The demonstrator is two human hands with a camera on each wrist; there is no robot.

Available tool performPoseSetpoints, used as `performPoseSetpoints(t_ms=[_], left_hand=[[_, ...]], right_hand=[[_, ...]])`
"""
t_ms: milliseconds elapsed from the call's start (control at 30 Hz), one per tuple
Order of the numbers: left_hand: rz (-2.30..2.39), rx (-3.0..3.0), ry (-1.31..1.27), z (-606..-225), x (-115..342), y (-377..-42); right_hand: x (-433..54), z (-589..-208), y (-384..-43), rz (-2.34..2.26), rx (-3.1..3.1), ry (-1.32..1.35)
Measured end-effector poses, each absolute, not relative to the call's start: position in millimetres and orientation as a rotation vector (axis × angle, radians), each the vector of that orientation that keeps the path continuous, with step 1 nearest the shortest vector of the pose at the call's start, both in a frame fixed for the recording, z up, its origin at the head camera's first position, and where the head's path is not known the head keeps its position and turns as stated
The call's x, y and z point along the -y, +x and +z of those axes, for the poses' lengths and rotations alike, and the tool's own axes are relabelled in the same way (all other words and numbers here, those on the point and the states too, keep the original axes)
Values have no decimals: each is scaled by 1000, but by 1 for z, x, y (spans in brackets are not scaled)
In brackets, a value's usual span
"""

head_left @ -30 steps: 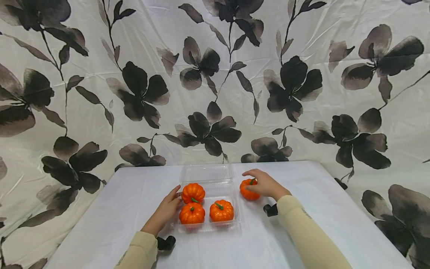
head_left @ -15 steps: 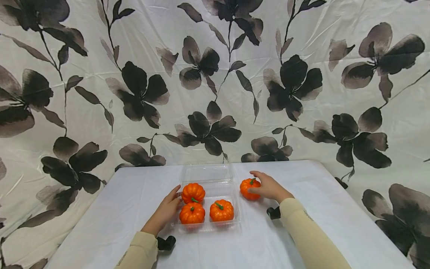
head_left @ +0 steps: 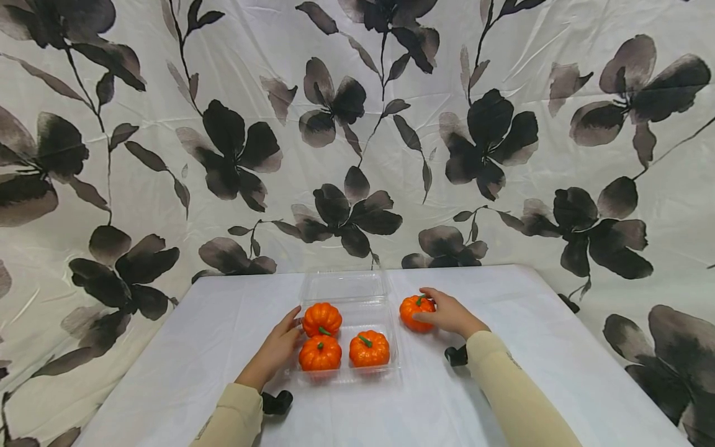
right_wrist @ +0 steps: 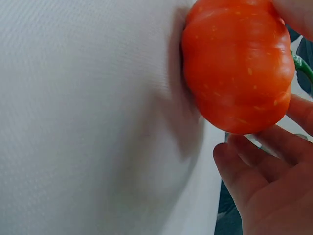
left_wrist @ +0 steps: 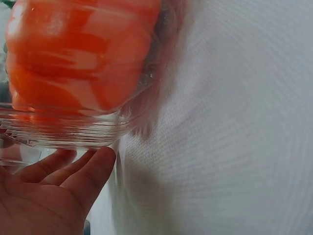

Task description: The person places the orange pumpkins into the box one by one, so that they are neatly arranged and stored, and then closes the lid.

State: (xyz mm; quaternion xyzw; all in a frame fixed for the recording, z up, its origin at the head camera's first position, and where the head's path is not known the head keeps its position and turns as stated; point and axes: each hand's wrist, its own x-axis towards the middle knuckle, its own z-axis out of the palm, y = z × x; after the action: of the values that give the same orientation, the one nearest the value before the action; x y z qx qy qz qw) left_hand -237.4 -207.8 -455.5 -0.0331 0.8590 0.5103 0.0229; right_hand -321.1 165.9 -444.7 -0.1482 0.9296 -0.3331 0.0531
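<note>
Three small orange pumpkins sit in a clear plastic clamshell box: a back-left pumpkin, a front-left pumpkin and a front-right pumpkin. My left hand rests its extended fingertips against the box's left side; the left wrist view shows the fingers at the ribbed plastic wall. Right of the box, a fourth pumpkin with a green stem stands on the table. My right hand holds it, thumb on the near side and fingers round the far side.
The box's clear lid lies open toward the back. A white cloth covers the table, and a floral curtain hangs right behind its back edge. Black wrist cameras, such as the left one, hang beneath both wrists.
My right hand shifted right over the fourth pumpkin, then its fingers drew in closer round it. The left hand, the box and the pumpkins have stayed in place.
</note>
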Motion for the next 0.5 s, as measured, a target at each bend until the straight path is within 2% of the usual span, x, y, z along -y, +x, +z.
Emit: performPoseSetpoints(t_ms=[500], left_hand=[[1587, -2663, -106, -458, 208, -240]], right_hand=[[-164, -453, -320, -1032, -2790, -368]])
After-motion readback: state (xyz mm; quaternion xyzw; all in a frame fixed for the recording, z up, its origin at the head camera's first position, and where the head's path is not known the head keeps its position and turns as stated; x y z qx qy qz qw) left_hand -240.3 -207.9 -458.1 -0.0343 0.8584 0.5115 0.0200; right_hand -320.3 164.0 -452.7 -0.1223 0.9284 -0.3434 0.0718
